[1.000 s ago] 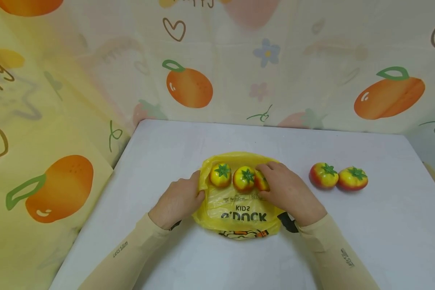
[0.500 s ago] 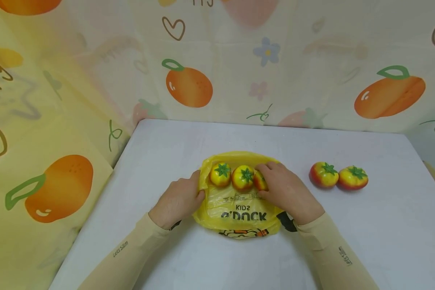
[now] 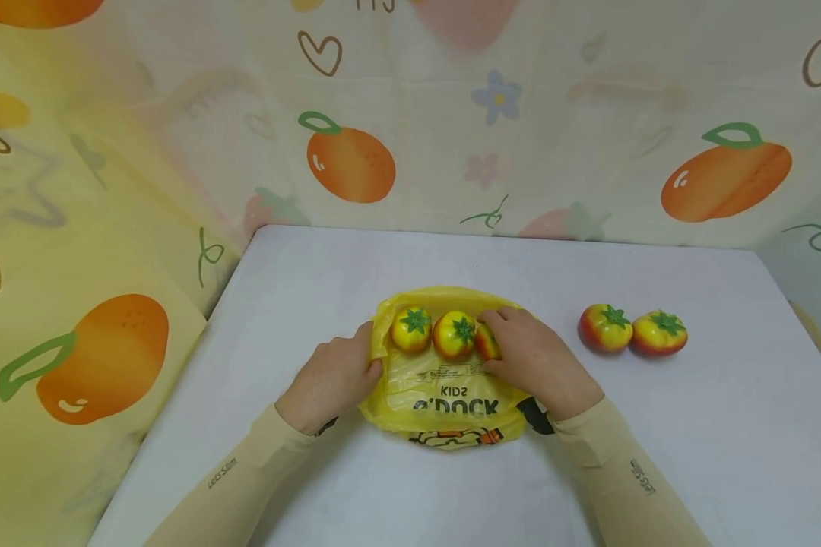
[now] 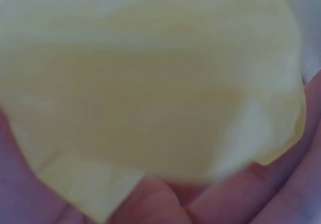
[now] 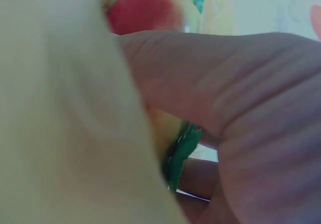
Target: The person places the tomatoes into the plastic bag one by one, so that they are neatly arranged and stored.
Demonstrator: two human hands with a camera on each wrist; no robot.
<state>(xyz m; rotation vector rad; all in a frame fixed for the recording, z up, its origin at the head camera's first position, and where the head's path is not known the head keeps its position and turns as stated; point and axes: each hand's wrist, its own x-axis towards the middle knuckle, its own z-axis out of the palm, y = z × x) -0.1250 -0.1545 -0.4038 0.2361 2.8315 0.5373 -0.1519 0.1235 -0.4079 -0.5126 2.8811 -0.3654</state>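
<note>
In the head view a yellow plastic bag (image 3: 451,376) lies on the table with its mouth spread, printed with dark letters. Inside it two yellow-red toy tomatoes with green star-shaped tops, a left tomato (image 3: 411,331) and a middle tomato (image 3: 454,336), sit side by side. My right hand (image 3: 535,357) reaches over the bag's right side and grips a third tomato (image 3: 487,343), mostly covered by my fingers. My left hand (image 3: 335,376) pinches the bag's left edge; the left wrist view shows the yellow film (image 4: 150,108) between thumb and fingers.
To the right of the bag, a red-yellow tomato (image 3: 605,328) and another tomato (image 3: 660,333) touch each other on the white table (image 3: 315,281). A fruit-patterned curtain (image 3: 417,114) hangs behind the table and along its left side.
The middle tomato and the one in my right hand have shifted very slightly left in the bag. The left hand keeps its hold; the head view has turned a little.
</note>
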